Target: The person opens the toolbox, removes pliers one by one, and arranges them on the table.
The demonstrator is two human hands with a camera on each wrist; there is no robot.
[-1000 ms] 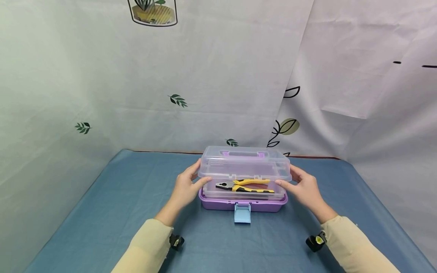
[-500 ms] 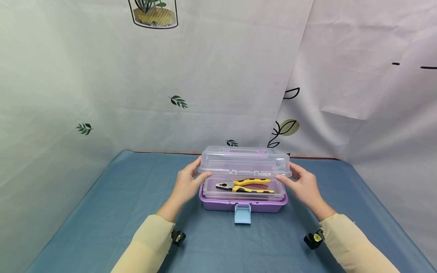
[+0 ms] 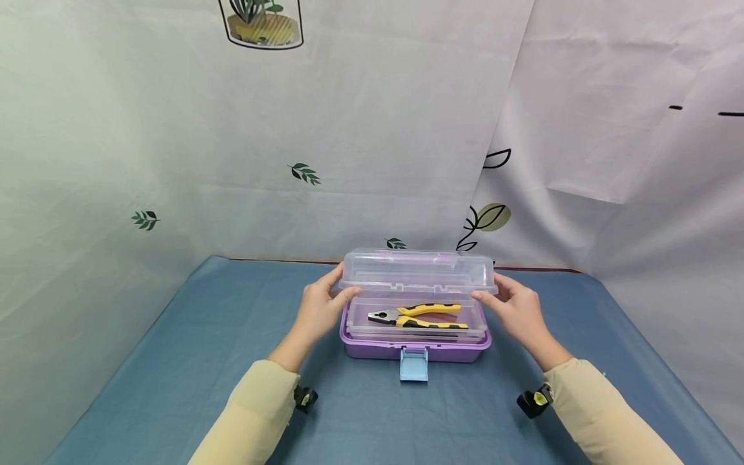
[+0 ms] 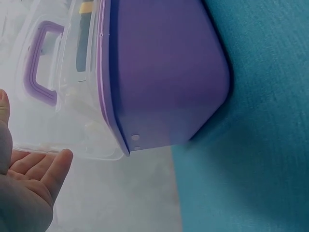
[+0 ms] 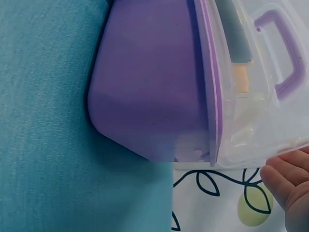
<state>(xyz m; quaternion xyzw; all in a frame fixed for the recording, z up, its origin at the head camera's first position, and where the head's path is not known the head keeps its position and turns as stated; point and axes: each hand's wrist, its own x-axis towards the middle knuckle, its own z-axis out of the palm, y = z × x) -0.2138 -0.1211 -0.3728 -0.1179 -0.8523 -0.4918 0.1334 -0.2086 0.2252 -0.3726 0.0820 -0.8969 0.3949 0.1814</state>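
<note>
A toolbox with a purple base stands on the table, its clear lid tilted up and back. My left hand holds the lid's left end, thumb at the front corner and fingers behind it. At the opposite end my right hand holds it the same way. Below the lid, combination pliers with yellow and black handles lie in a clear tray. The light blue latch hangs down in front. Both wrist views show the lid's purple handle and my fingers along the lid's end.
Blue cloth covers the table. Close behind the toolbox rises a pale fabric backdrop printed with leaves. Dark wrist cameras sit below both sleeve cuffs.
The lid has swung further up and back, its front edge rising and uncovering more of the tray. Both hands have risen slightly with it; base and pliers stay in place.
</note>
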